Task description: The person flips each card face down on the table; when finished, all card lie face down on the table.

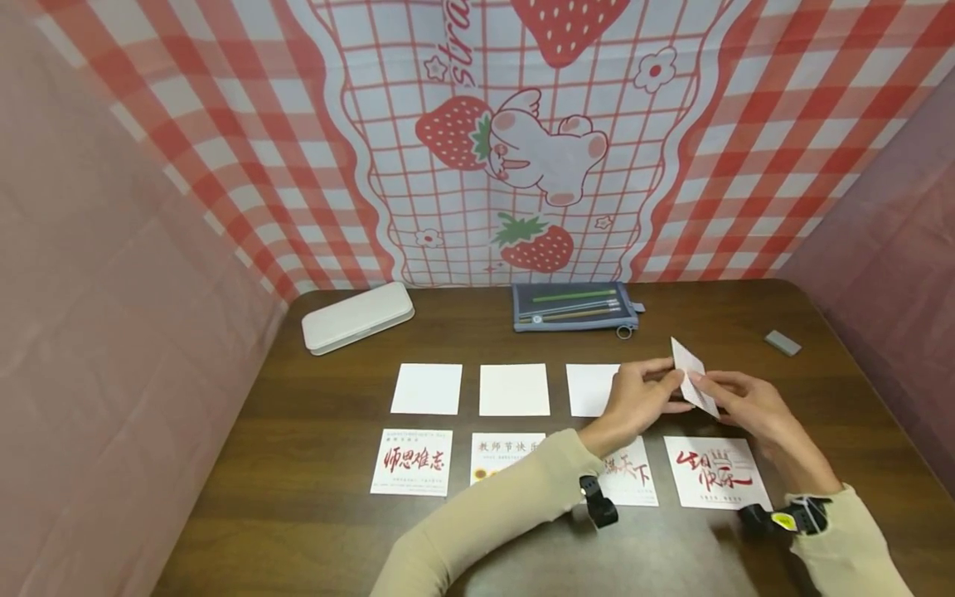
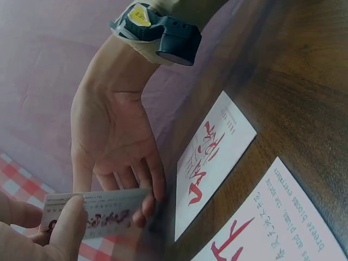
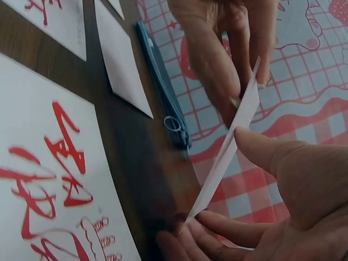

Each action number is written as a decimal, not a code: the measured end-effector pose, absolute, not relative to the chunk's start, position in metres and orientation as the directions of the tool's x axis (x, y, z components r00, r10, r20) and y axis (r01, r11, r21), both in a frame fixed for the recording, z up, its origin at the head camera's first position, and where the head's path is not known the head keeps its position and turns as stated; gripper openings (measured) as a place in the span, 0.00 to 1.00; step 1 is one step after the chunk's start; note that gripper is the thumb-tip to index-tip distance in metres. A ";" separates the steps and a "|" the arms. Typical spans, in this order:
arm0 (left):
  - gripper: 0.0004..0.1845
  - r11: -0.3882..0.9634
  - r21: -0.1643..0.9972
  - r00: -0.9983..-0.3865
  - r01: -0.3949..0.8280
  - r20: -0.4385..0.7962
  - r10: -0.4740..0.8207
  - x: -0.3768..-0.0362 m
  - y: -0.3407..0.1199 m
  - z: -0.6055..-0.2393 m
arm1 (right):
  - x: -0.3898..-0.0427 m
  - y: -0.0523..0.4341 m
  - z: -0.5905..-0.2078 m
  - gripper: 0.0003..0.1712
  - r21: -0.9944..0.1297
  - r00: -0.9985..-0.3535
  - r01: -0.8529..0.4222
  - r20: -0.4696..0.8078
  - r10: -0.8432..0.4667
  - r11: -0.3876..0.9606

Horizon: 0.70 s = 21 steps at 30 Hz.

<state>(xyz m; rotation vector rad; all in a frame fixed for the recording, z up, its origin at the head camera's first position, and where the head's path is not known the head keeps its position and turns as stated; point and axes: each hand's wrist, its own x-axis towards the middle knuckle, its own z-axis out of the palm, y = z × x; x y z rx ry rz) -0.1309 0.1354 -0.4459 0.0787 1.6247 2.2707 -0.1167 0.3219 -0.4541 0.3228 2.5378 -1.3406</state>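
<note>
Tilted above the table, a small card [image 1: 695, 380] is held between both hands. My left hand [image 1: 634, 396] pinches its left side, the thumb lying over a face with red and small dark print in the left wrist view. At the other side my right hand [image 1: 753, 406] pinches it, thumb on one face and fingers behind, as the right wrist view shows edge-on. Just below the right hand lies a white card with red lettering [image 1: 712, 473]. Under the left forearm another printed card [image 1: 634, 473] is partly covered.
Two more printed cards, one with red script [image 1: 412, 462] and one with sunflowers [image 1: 507, 448], lie in the front row. Behind are blank cards [image 1: 427, 389]. A white case [image 1: 358, 317], a mesh pencil pouch [image 1: 574, 307] and a grey eraser-like block [image 1: 782, 342] sit farther back.
</note>
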 end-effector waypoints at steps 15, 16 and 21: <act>0.23 0.032 0.998 -0.976 -0.046 -0.052 0.213 -0.144 0.131 -0.457 | -0.117 0.336 -0.456 0.46 -0.691 -0.946 0.324 -0.221 0.238 0.646; 0.24 0.061 0.998 -0.976 -0.032 -0.045 0.212 -0.145 0.132 -0.458 | -0.117 0.337 -0.457 0.45 -0.689 -0.946 0.323 -0.216 0.241 0.648; 0.25 0.214 0.977 -0.973 0.015 -0.035 0.229 -0.149 0.133 -0.462 | -0.117 0.342 -0.460 0.42 -0.677 -0.948 0.316 -0.194 0.254 0.665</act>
